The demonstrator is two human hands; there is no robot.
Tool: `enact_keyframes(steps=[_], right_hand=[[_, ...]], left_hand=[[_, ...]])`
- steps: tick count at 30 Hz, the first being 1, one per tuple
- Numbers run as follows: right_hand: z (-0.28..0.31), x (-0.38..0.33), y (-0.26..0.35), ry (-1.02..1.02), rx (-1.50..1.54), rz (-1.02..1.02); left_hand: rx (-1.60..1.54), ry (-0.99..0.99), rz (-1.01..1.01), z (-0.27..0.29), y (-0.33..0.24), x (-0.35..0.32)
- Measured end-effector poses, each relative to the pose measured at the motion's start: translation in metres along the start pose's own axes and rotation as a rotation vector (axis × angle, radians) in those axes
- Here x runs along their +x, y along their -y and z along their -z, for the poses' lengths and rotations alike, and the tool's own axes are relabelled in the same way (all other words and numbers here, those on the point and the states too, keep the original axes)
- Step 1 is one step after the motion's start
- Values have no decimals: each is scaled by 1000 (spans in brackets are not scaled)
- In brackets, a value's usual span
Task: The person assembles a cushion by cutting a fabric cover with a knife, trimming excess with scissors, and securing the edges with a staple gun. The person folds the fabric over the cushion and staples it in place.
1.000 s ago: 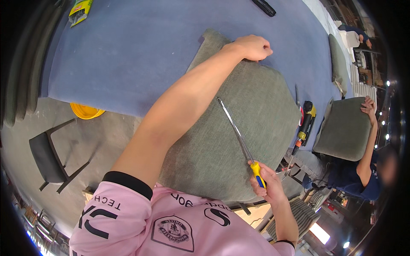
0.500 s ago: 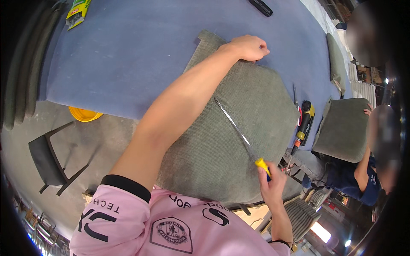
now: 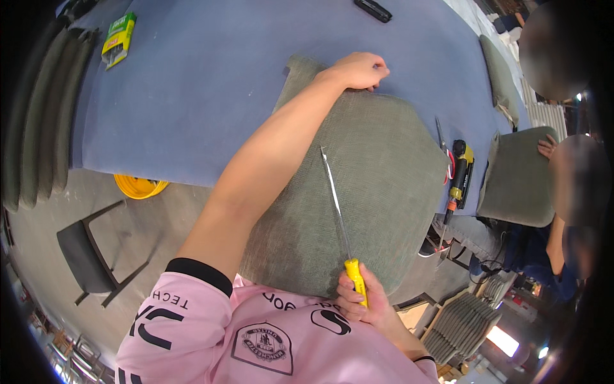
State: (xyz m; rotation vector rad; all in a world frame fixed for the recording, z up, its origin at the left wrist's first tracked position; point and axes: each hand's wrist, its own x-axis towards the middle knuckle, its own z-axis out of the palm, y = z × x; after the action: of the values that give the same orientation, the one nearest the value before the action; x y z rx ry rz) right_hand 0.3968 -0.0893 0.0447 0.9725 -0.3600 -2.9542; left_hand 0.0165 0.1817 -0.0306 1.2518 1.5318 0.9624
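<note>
A grey-green upholstered seat cushion point(image 3: 377, 166) leans from the blue table toward my body. My left hand point(image 3: 358, 69) is closed in a fist at the far edge of the cushion, beside a fabric flap at its far left corner; its fingertips are partly hidden. In my right hand point(image 3: 364, 294), close to my shirt, is a screwdriver point(image 3: 352, 272) with a yellow handle and a long metal shaft. Its shaft points away from me across the cushion. The tip lies over the fabric; whether it touches I cannot tell.
On the blue table point(image 3: 185, 83) lie a cordless power tool point(image 3: 459, 176), scissors point(image 3: 446, 153), a yellow-green box point(image 3: 119, 41) and a black tool point(image 3: 373, 9). Stacked cushions point(image 3: 38, 115) stand far left. At right, a co-worker's hand point(image 3: 547, 146) touches another cushion point(image 3: 518, 179).
My right hand has moved left and nearer my body, turning the screwdriver more upright in view. My left hand stays at the cushion's far edge. The view has shifted slightly.
</note>
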Motion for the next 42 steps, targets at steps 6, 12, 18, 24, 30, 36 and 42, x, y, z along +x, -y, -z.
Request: enact_keyframes(steps=[6,12,18,24,30,36,42], right_hand=[[-13,-6,-30,-160,-100,565],[-14,-31,-13,-201,134,1188],[-11,-40,35,106,557,1291],[6,-52,11,252,534,1153],[5,-43,-54,-524,-428,1115],[6,-53,-39,-1172,-1353,1095],[-4,-90,-20,-1314,-1910,1170]], left_hand=[[-49,56,-42,-10,-3,4],[-31,49,-58,2,0,-3],[-1,79,-21,1,-7,-1],[-23,101,-29,-4,-6,3],[17,65,-50,-4,-7,-5],[33,27,-37,-4,-13,-9],[-30,53,-42,-6,-8,-4]])
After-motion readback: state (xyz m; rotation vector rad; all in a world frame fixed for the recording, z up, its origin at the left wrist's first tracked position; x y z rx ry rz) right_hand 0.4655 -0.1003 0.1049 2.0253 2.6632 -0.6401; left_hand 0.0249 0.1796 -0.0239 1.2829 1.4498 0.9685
